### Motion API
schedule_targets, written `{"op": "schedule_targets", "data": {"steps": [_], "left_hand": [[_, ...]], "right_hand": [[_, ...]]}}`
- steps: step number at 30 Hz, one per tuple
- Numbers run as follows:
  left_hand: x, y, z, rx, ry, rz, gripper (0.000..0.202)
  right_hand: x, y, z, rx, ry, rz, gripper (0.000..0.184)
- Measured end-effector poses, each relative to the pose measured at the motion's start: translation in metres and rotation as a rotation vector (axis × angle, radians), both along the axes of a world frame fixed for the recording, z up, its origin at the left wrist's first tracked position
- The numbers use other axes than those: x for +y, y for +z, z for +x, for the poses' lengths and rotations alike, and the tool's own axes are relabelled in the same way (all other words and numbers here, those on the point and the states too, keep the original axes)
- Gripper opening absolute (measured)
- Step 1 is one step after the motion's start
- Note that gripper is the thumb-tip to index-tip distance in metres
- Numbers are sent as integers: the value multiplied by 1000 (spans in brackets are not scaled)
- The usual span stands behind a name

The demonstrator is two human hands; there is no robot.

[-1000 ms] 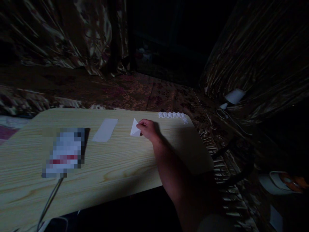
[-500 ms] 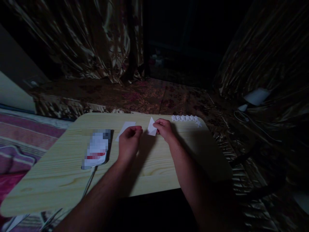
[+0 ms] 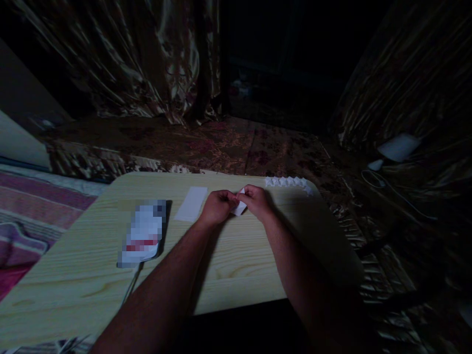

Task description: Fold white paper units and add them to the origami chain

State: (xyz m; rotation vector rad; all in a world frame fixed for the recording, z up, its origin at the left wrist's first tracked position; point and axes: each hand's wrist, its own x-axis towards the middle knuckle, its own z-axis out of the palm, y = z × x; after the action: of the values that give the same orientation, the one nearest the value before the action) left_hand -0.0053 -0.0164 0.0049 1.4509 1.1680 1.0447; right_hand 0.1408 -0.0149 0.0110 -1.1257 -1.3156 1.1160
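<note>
A small folded piece of white paper (image 3: 240, 208) is pinched between my two hands above the table's far half. My left hand (image 3: 218, 205) grips its left side with thumb and fingers together. On the other side, my right hand (image 3: 256, 201) pinches its upper right part. My fingers cover much of the paper, so its exact fold cannot be made out. Flat on the table left of my left hand lies a white paper strip or stack (image 3: 191, 203). Several small folded white paper pieces (image 3: 287, 182) stand in a row beyond my right hand.
The light wooden table (image 3: 236, 265) carries a phone-like device (image 3: 143, 231), blurred out, with a cable (image 3: 132, 285) running toward me. A striped cloth (image 3: 44, 206) is at the left. Beyond the table are a patterned covered ledge (image 3: 206, 142), curtains (image 3: 177, 59) and a white lamp-like object (image 3: 398, 147).
My left hand has moved right and now grips the paper that my right hand alone held before. The flat paper strip is now fully uncovered. The view has shifted slightly.
</note>
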Motion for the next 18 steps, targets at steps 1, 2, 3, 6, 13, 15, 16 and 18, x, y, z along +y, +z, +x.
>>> {"op": "schedule_targets", "data": {"steps": [1, 2, 3, 6, 13, 15, 16, 18], "left_hand": [[2, -4, 0, 9, -3, 3, 27], [4, -7, 0, 20, -4, 2, 28], [5, -10, -1, 29, -2, 1, 28], [7, -13, -4, 66, 1, 1, 28], [6, -13, -6, 112, 17, 25, 24], [7, -14, -7, 107, 2, 45, 22], [7, -15, -7, 106, -7, 55, 22], [8, -16, -7, 107, -22, 63, 21]], "right_hand": [[1, -3, -1, -8, -16, 9, 13], [2, -6, -1, -12, -36, 15, 12], [2, -8, -2, -9, -58, 16, 12], [3, -12, -4, 24, -97, 7, 11], [4, -14, -2, 136, -129, -65, 18], [4, -14, 0, 136, -132, -78, 18], [4, -14, 1, 134, -132, -78, 18], [4, -15, 2, 134, -134, -71, 17]]}}
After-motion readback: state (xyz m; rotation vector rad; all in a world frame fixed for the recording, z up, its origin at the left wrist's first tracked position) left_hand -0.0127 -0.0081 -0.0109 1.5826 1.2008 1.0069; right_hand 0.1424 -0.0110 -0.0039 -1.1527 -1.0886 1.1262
